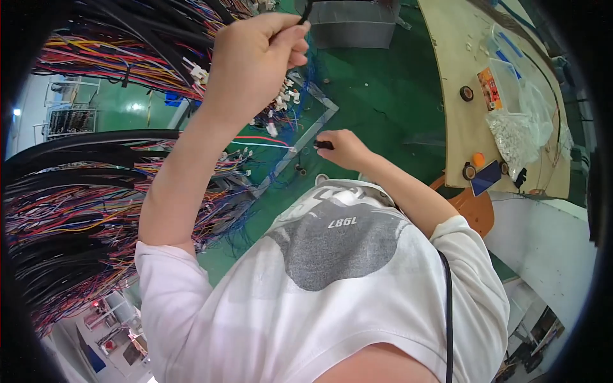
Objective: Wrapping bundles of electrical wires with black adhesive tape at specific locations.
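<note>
My left hand [258, 60] is raised at the top, fingers closed in a pinch on a thin black strand [307, 10] that runs up out of the picture; whether it is cable or tape I cannot tell. Lower and to the right, my right hand [348, 150] is closed around a small black object [324, 145], mostly covered by the fingers. Just left of it, a red wire [262, 138] and paler wires stick out from the bundles. White connectors [271, 127] hang on wire ends below my left hand.
Thick bundles of colored wires [83, 223] with black sleeving fill the left side. A wooden table [463, 127] on the right bears a black tape roll [466, 94], a bag of white parts [511, 137] and a phone [486, 177]. A grey bin [354, 29] stands on the green floor.
</note>
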Demonstrator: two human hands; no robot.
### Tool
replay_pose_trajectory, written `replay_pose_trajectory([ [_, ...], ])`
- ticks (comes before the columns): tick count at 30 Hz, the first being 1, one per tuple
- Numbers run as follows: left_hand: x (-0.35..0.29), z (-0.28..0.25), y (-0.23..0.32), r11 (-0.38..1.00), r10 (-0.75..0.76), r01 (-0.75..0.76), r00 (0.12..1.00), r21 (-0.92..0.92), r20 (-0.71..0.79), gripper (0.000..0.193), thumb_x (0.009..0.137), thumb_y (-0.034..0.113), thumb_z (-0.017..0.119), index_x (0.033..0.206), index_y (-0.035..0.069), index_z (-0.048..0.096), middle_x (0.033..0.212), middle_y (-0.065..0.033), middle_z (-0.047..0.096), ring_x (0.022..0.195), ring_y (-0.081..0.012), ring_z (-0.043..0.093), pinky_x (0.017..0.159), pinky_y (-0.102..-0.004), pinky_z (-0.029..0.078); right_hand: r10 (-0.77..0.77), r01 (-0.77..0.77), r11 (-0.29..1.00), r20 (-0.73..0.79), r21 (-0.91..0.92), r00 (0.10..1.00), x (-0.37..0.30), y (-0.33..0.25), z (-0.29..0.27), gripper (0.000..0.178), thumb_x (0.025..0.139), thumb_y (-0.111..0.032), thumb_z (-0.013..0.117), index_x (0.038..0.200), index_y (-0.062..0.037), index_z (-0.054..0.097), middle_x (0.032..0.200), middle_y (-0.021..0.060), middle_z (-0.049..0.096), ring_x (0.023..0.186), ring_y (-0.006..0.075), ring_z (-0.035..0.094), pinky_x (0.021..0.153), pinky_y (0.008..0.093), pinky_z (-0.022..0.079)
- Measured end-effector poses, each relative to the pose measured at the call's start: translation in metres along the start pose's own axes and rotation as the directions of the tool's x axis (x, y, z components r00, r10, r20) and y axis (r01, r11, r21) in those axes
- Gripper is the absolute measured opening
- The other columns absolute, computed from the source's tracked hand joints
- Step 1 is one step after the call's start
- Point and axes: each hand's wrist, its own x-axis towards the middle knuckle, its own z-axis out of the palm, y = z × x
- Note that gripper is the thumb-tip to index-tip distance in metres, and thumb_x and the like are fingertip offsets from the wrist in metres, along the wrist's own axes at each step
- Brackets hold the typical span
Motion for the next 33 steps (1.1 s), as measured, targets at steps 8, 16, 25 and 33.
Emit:
replay_pose_trajectory([
  [8,0.002,0.006,0.004,0.992,-0.108,0.108,0.994,-0.065,0.014,0.018,0.084,0.012,0.051,0.086,-0.003,0.06,0.062,-0.0069,0.059,0.054,-0.0105,0.06,0.05,-0.0208,0.047,-0.051,0.051,0.961,0.007,-0.273,0.999,0.031,-0.028,0.025,0.065,0.062,-0.049,0.067,0.108,-0.0055,0.05,0.093,0.0139,0.06,0.092,0.0295,0.055,0.08,0.0418,0.035],
  [16,0.015,0.002,0.018,0.98,-0.181,0.187,0.98,-0.072,0.083,0.019,0.087,0.007,0.046,0.095,-0.006,0.056,0.064,-0.006,0.057,0.053,-0.0103,0.056,0.05,-0.0221,0.046,0.05,-0.05,0.999,0.057,0.001,0.997,0.055,-0.018,0.062,0.036,0.074,-0.035,0.06,0.085,-0.0017,0.056,0.069,0.015,0.06,0.065,0.0301,0.059,0.059,0.0359,0.045],
  [25,0.022,0.008,0.023,0.942,-0.294,0.306,0.95,-0.141,0.102,0.019,0.086,0.008,0.047,0.096,-0.005,0.056,0.065,-0.0066,0.058,0.051,-0.0117,0.057,0.047,-0.022,0.046,0.193,-0.201,0.976,-0.089,-0.088,0.977,0.067,-0.037,0.059,0.047,0.071,-0.046,0.058,0.09,-0.0038,0.057,0.073,0.0141,0.061,0.073,0.0302,0.059,0.072,0.043,0.043],
  [33,0.015,0.01,-0.04,0.605,0.463,-0.361,0.885,0.71,0.056,0.022,0.08,0.015,0.055,0.093,-0.003,0.055,0.081,-0.0169,0.06,0.075,-0.0262,0.06,0.064,-0.0334,0.048,0.219,-0.24,0.949,-0.121,-0.202,0.968,0.012,-0.026,-0.002,0.022,0.073,-0.029,0.057,0.076,-0.007,0.061,0.076,0.0103,0.062,0.074,0.0304,0.059,0.06,0.0419,0.047],
])
